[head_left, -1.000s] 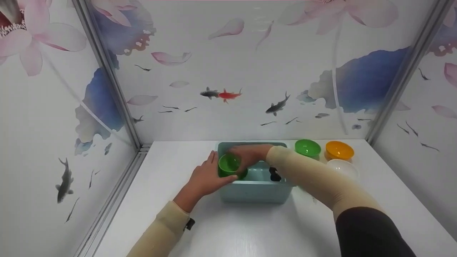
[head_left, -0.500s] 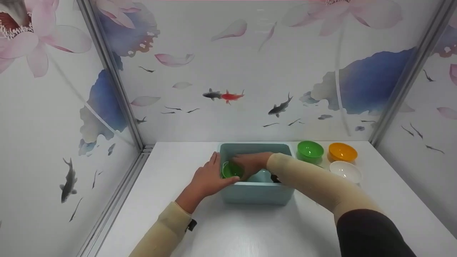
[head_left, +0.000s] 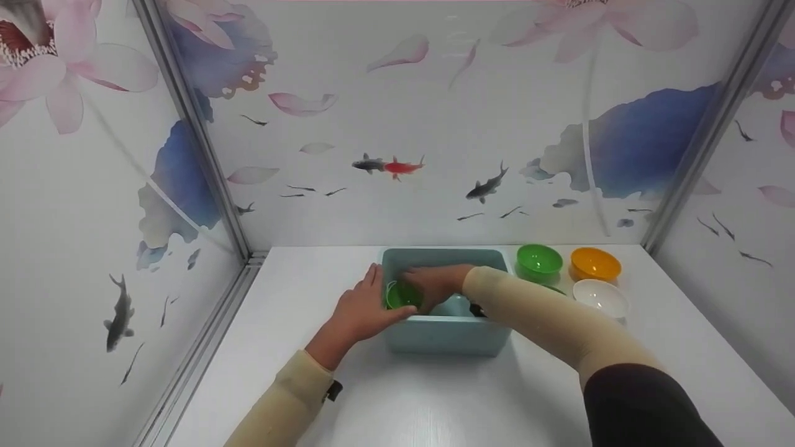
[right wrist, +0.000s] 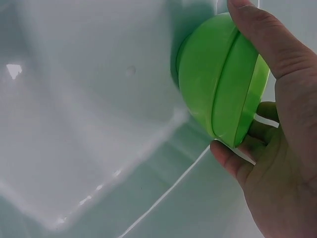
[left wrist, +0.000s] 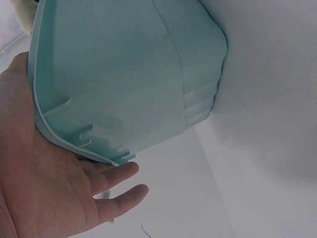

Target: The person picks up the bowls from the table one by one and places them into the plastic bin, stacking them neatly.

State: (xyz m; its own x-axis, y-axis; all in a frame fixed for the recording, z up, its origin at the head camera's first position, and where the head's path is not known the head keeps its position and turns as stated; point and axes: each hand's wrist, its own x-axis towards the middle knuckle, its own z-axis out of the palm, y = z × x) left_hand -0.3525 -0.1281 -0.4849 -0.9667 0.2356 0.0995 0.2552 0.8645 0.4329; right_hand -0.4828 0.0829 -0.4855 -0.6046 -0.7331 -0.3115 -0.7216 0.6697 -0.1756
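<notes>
In the head view, a light teal plastic bin (head_left: 447, 338) stands on the white table. My left hand (head_left: 357, 316) rests on its front left corner; the left wrist view shows straight fingers (left wrist: 121, 203) reaching past the rim from the palm. Inside the bin, at its left end, my right hand (head_left: 438, 287) grips a green bowl (head_left: 402, 297). Seen from the right wrist, this bowl (right wrist: 213, 74) lies low by the bin's floor, foot turned toward the floor, its upper part banded like nested bowls. The right thumb (right wrist: 267, 37) is at one side of the rim, fingers at the other.
Right of the bin stand another green bowl (head_left: 539, 262), an orange bowl (head_left: 595, 264) and a white bowl (head_left: 601, 298). A further green rim (head_left: 553, 289) shows partly behind the right sleeve (head_left: 534, 304). A patterned back wall (head_left: 435, 211) closes off the table.
The right hand has lowered the green bowl deeper into the bin's left end since a second ago. The left hand stays at the bin's corner. Little differs over the last half second.
</notes>
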